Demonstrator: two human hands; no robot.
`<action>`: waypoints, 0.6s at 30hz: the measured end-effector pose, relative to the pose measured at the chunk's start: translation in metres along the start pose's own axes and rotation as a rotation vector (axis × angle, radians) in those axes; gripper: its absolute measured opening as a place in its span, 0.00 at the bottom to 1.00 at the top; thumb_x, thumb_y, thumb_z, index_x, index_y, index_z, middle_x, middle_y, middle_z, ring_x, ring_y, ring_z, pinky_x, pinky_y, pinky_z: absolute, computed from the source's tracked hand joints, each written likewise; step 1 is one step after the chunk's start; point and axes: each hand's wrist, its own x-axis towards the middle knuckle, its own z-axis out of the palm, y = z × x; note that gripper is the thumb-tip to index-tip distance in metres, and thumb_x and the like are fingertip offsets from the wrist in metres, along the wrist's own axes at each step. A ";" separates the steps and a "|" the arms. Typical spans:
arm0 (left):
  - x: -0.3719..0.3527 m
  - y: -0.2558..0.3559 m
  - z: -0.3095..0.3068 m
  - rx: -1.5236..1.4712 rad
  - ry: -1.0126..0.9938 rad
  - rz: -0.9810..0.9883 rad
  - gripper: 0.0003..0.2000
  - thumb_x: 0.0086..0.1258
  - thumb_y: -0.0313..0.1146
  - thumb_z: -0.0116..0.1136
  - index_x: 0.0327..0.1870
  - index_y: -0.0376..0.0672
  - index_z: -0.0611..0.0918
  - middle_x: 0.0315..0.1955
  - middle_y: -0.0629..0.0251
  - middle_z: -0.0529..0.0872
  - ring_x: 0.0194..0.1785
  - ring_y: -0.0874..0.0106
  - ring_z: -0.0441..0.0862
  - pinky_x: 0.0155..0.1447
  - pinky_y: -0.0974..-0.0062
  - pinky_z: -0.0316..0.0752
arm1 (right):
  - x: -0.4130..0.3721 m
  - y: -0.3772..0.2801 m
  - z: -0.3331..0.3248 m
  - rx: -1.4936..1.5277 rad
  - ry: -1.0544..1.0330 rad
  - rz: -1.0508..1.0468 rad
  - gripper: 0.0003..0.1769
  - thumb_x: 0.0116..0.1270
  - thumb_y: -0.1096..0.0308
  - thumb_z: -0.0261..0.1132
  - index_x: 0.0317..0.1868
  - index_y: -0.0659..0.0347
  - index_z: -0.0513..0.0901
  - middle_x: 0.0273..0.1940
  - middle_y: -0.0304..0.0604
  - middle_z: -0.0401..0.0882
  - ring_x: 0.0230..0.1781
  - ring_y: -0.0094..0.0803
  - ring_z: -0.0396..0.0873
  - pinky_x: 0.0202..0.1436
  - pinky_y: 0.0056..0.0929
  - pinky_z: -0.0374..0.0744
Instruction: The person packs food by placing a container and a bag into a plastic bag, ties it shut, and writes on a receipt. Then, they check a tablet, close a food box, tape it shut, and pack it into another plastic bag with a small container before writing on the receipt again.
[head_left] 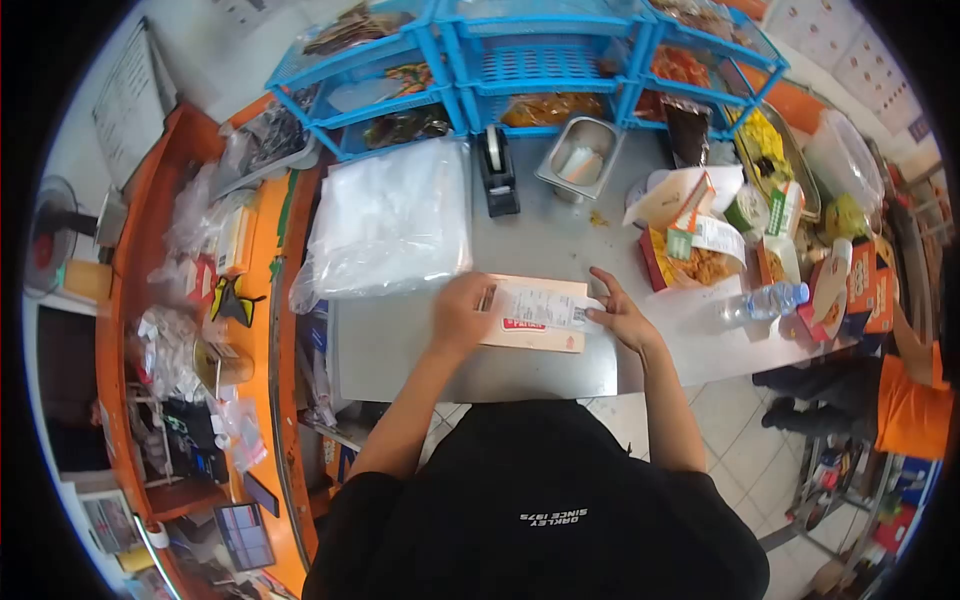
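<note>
A flat light-brown box (545, 340) with a red logo lies on the steel counter (390, 350) in front of me. Across its top runs a white printed receipt (548, 306). My left hand (465, 318) rests at the box's left end, over the receipt's left end, its fingers partly hidden. At the right end of the receipt, my right hand (624, 314) pinches the paper between thumb and a finger, while its index finger is raised. Beyond the box stand a black tape dispenser (499, 175) and a steel container (581, 158).
White plastic bags (395, 220) are stacked at the left. Blue racks (545, 65) line the back. Fried food in a red box (690, 262) and a water bottle (765, 303) stand at the right. Another person in orange (915, 400) is at the far right.
</note>
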 end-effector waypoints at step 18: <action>0.028 0.110 0.018 0.211 -0.514 0.672 0.38 0.34 0.40 0.73 0.56 0.53 0.75 0.64 0.56 0.64 0.64 0.54 0.62 0.65 0.55 0.55 | -0.047 -0.056 -0.002 -0.250 -0.186 -0.057 0.19 0.65 0.54 0.64 0.24 0.61 0.81 0.18 0.33 0.73 0.19 0.18 0.70 0.23 0.21 0.68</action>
